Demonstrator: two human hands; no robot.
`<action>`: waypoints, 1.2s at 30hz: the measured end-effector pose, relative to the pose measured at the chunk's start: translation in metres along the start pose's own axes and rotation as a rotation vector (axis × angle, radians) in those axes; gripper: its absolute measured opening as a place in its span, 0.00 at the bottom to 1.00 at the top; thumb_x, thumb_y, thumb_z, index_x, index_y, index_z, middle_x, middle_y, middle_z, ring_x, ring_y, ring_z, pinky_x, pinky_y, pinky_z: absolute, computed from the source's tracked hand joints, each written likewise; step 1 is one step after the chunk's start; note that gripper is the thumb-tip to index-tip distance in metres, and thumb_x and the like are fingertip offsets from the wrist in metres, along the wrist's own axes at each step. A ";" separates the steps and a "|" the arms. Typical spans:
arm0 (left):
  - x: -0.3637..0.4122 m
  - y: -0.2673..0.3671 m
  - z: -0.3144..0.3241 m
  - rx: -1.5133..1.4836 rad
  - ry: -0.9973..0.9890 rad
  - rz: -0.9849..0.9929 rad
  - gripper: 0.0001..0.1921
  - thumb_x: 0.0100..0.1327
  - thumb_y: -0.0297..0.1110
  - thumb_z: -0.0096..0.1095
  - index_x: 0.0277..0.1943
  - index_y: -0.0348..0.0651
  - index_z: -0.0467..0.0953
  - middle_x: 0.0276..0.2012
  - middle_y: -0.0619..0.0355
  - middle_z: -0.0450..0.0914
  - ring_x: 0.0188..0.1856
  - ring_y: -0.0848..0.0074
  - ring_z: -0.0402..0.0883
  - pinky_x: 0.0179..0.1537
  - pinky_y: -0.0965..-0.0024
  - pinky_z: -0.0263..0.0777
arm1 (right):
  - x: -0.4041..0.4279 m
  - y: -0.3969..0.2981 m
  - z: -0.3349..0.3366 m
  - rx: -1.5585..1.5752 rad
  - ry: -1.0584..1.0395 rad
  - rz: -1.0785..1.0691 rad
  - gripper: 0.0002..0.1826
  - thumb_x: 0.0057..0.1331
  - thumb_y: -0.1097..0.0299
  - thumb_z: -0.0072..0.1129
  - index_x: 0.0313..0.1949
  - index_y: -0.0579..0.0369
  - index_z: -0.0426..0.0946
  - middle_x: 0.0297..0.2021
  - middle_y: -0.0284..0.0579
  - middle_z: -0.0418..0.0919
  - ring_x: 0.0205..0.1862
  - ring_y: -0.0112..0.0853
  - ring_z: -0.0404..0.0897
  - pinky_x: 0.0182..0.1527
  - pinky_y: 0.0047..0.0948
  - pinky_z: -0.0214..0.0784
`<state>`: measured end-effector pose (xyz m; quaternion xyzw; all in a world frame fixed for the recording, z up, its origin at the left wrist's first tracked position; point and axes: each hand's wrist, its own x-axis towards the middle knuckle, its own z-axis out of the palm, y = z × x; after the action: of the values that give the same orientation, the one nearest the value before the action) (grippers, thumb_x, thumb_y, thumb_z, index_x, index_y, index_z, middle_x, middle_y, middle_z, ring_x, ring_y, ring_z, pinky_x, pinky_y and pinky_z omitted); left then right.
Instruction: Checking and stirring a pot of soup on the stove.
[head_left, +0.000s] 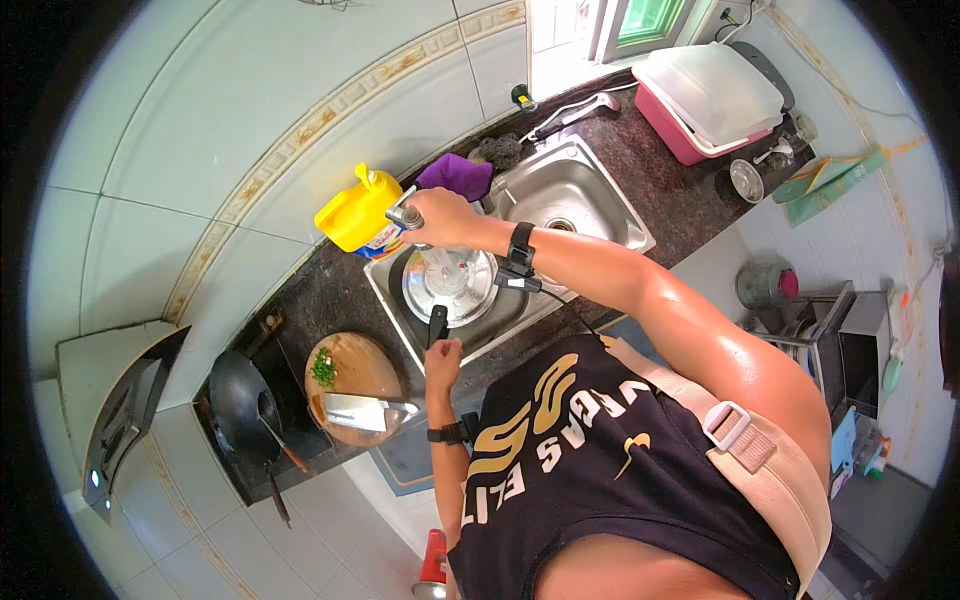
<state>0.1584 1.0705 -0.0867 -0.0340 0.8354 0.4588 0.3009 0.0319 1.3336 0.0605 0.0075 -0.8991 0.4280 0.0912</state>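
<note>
My left hand (443, 361) grips the black handle (438, 321) of a shiny metal pan (474, 301). The pan sits in the left basin of a stainless steel sink (390, 300), and water runs into it. Over the back of this basin, my right hand (444, 216) is closed around the chrome faucet (406, 217), partly covering it. Just left of the faucet stands a yellow plastic jug (352, 214) bearing a label. A purple cloth (454, 175) hangs behind my right wrist.
On the left, a round wooden chopping board (360, 360) carries chopped greens (324, 367) and a cleaver (356, 412). Beyond it, a black wok (244, 401) with a ladle rests on the stove. A lidded pink bin (664, 124) and a glass bowl (746, 180) occupy the right counter.
</note>
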 end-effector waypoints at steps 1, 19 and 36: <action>-0.003 -0.003 -0.003 -0.053 0.049 0.032 0.15 0.65 0.41 0.64 0.41 0.34 0.80 0.29 0.57 0.83 0.26 0.78 0.79 0.31 0.73 0.73 | 0.000 -0.003 0.002 0.020 -0.010 -0.006 0.24 0.50 0.53 0.69 0.41 0.56 0.81 0.35 0.53 0.82 0.40 0.50 0.82 0.43 0.45 0.74; -0.246 0.312 -0.088 -0.979 -0.370 1.488 0.14 0.70 0.34 0.57 0.28 0.37 0.73 0.25 0.52 0.79 0.19 0.72 0.72 0.16 0.71 0.62 | 0.004 0.009 0.020 -0.108 -0.005 -0.132 0.26 0.53 0.47 0.70 0.39 0.60 0.83 0.29 0.54 0.83 0.34 0.48 0.83 0.40 0.39 0.75; -0.248 0.310 -0.083 -1.221 -0.212 1.293 0.09 0.62 0.32 0.64 0.28 0.37 0.76 0.24 0.55 0.79 0.19 0.75 0.70 0.16 0.73 0.58 | 0.009 0.009 0.008 -0.165 -0.051 -0.090 0.24 0.55 0.46 0.70 0.36 0.56 0.83 0.25 0.44 0.82 0.27 0.31 0.80 0.36 0.31 0.72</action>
<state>0.2181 1.1296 0.3104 0.3316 0.2695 0.9040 -0.0112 0.0207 1.3341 0.0503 0.0514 -0.9320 0.3478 0.0880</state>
